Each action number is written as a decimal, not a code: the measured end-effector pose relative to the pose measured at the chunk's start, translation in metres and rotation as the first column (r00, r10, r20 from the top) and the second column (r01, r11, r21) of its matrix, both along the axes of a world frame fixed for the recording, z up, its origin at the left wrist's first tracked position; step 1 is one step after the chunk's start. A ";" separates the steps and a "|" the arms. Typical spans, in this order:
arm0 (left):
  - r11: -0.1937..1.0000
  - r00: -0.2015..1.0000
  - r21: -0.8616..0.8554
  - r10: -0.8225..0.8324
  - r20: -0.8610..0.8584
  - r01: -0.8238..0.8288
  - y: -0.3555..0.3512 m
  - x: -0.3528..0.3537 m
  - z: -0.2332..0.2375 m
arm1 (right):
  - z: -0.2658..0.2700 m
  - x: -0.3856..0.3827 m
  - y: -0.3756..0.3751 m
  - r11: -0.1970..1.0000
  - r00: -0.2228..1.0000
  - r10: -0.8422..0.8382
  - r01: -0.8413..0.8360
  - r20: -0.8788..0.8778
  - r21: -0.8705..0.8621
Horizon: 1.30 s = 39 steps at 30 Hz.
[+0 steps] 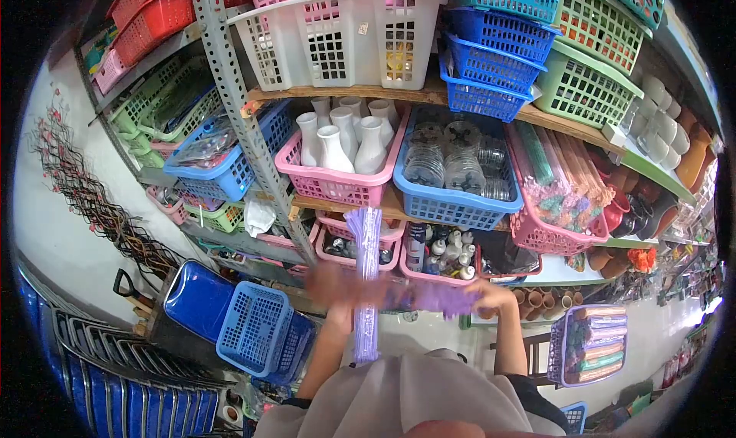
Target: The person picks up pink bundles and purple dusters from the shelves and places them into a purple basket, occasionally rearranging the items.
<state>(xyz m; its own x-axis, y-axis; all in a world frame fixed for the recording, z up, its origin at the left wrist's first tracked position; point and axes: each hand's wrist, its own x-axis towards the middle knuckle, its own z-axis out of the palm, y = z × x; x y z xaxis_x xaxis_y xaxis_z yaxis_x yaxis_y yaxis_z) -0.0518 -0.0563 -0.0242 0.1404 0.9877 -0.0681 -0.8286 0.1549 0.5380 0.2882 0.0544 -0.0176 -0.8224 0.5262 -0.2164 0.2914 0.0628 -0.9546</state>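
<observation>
A long, slim purple bundle [369,254] in shiny clear wrapping stands upright before my chest. My left hand [337,294] is closed around its middle, the fingers smeared by motion. A crumpled purple piece [441,298] stretches sideways from near the bundle, and its right end is pinched in my right hand [494,297]. What the purple piece is made of is blurred. Both hands are in front of the lower shelf, just below a pink basket of spray cans and bottles [441,258].
On the shelf ahead stand a pink basket [333,187] of white vases and a blue basket [460,212] of clear discs. Similar wrapped bundles fill a purple basket [556,346] at right. An empty blue basket [253,327] and blue folding chairs [138,392] stand at left.
</observation>
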 end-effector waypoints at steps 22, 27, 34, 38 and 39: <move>0.988 0.983 0.025 -0.152 -0.098 0.155 0.005 -0.005 -0.027 | 0.004 0.011 -0.013 0.880 0.865 -0.456 0.474 -0.210 0.039; 0.998 0.991 -0.041 -0.052 -0.122 0.048 0.003 0.015 0.008 | -0.001 0.020 -0.020 0.996 0.997 0.026 -0.032 0.071 0.088; 0.983 0.981 -0.107 -0.163 -0.103 0.152 0.007 0.019 -0.012 | 0.000 0.032 -0.036 0.965 0.974 -0.214 0.222 -0.071 0.142; 0.981 0.980 0.005 -0.192 -0.042 0.193 0.010 0.017 -0.019 | 0.023 0.023 -0.050 0.788 0.778 -0.610 0.615 -0.149 -0.018; 0.974 0.974 0.004 -0.227 -0.004 0.227 0.014 0.015 -0.027 | 0.027 0.023 -0.049 0.729 0.703 -0.677 0.681 -0.218 -0.068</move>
<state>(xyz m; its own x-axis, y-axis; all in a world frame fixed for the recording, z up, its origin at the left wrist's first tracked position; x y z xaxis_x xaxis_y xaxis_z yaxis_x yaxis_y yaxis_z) -0.0365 -0.0420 -0.0510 0.3612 0.9302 -0.0647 -0.7698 0.3366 0.5423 0.3107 0.0054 0.0097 -0.2643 0.9621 -0.0674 0.0521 -0.0555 -0.9971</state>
